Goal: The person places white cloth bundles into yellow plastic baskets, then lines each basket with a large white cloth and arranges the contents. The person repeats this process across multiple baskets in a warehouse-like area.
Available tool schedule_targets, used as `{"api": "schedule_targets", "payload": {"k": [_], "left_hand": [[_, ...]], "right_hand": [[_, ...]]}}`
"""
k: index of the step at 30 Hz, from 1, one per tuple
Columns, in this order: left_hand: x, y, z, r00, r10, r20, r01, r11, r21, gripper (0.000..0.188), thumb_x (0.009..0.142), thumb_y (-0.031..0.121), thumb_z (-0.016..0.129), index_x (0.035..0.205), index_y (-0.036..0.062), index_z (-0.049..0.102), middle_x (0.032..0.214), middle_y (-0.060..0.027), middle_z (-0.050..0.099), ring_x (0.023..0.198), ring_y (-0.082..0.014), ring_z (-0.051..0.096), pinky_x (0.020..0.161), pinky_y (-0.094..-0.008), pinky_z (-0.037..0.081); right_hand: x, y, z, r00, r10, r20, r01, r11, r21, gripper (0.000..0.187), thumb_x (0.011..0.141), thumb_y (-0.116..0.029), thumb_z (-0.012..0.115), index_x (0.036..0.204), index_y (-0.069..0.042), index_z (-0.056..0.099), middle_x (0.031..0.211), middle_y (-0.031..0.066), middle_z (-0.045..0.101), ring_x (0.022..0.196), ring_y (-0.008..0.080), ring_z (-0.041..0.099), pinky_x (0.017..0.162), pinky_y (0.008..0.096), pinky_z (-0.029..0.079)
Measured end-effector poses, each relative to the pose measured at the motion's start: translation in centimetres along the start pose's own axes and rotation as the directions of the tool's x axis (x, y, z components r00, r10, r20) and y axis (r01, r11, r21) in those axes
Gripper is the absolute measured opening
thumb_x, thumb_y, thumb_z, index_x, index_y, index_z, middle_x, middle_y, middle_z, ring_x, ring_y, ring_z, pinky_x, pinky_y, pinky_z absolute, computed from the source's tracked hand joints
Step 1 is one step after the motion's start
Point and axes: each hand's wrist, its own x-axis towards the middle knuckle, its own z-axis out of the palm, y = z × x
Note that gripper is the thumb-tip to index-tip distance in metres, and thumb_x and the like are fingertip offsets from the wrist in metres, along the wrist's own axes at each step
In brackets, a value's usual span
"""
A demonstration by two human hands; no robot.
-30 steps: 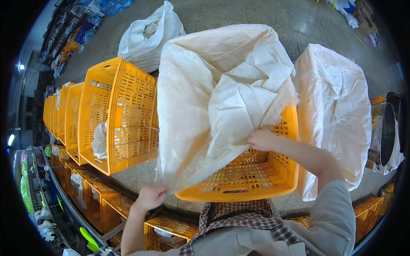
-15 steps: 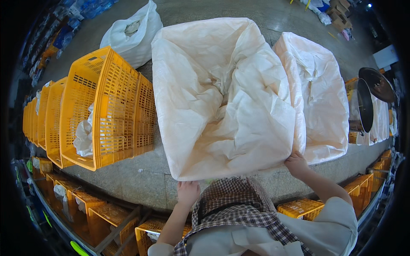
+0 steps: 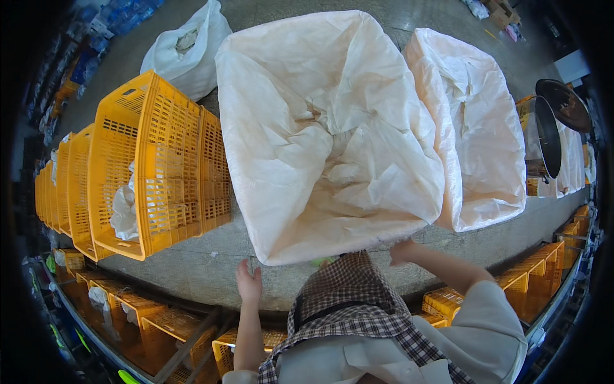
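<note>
A large container lined with off-white woven plastic sheeting (image 3: 275, 134) stands right in front of me, its folded liner sagging into creases inside. My left hand (image 3: 249, 282) is below its near left corner, apart from the rim, fingers spread and holding nothing. Just under the near edge, toward the right corner, is my right hand (image 3: 403, 252). Its fingers are bent loosely downward with nothing visible in them; whether they brush the liner is hard to see. A second container with the same lining (image 3: 483, 141) stands close against the right side.
Yellow plastic crates (image 3: 169, 160) stand in a row at the left, one holding white sheeting. Behind them is a white sack (image 3: 198, 61). A dark round pan-like object (image 3: 548, 137) is at the right. More yellow crates (image 3: 173, 326) line a rack near me.
Both hands have let go of the lined container's near edge. The left has drawn back to the left, and the right has moved inward from the right corner.
</note>
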Motion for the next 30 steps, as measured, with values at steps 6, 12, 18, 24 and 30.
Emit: {"api": "schedule_targets", "payload": {"k": [6,12,18,24,30], "left_hand": [[2.8,18.4,-4.2,0.649,0.702,-0.293,-0.719,0.692,0.063,0.059,0.076,0.012,0.068,0.129,0.0023,0.044,0.135,-0.0202,0.042,0.123,-0.0345,0.043,0.098,-0.0490,0.037],[12.1,26.2,6.1,0.555,0.793,0.251,-0.758,0.357,0.547,0.050,0.078,0.033,0.065,0.122,0.0130,0.054,0.132,-0.0127,0.049,0.125,-0.0327,0.043,0.100,-0.0497,0.034],[20.4,20.6,9.7,0.737,0.125,0.665,-0.620,0.516,0.590,0.053,0.079,0.035,0.064,0.125,0.0116,0.051,0.132,-0.0132,0.049,0.127,-0.0322,0.040,0.103,-0.0510,0.031],[16.8,25.6,8.3,0.710,0.104,0.696,-0.573,0.660,0.486,0.052,0.080,0.034,0.064,0.124,0.0106,0.051,0.133,-0.0131,0.048,0.130,-0.0308,0.038,0.105,-0.0518,0.028],[6.6,22.8,-2.0,0.674,0.620,-0.401,-0.531,0.785,0.321,0.064,0.076,0.009,0.066,0.134,-0.0003,0.039,0.135,-0.0225,0.041,0.129,-0.0376,0.037,0.108,-0.0466,0.026]], "right_hand": [[-6.1,3.7,-12.3,0.607,-0.186,-0.772,0.713,0.556,0.427,0.047,0.086,-0.034,0.061,0.127,-0.013,0.053,0.115,0.0098,0.059,0.107,0.0256,0.055,0.090,0.0359,0.044],[13.5,9.0,-20.9,0.342,0.218,-0.914,-0.332,0.938,0.099,0.067,0.085,-0.026,0.056,0.145,-0.023,0.027,0.152,0.0091,0.019,0.136,0.0328,0.024,0.107,0.0477,0.026],[24.0,12.5,-16.6,0.697,0.340,-0.631,-0.308,0.937,0.164,0.047,0.087,-0.039,0.051,0.128,-0.018,0.051,0.132,0.0145,0.048,0.120,0.0348,0.046,0.096,0.0497,0.038],[19.6,10.3,-20.5,0.862,0.096,-0.498,-0.092,0.995,0.031,0.042,0.088,-0.041,0.048,0.118,-0.015,0.060,0.120,0.0150,0.057,0.111,0.0349,0.053,0.090,0.0490,0.043],[4.8,4.1,-18.3,0.736,-0.208,-0.644,0.482,0.830,0.282,0.051,0.086,-0.053,0.047,0.093,-0.008,0.071,0.090,0.0150,0.068,0.086,0.0360,0.065,0.074,0.0501,0.049]]}}
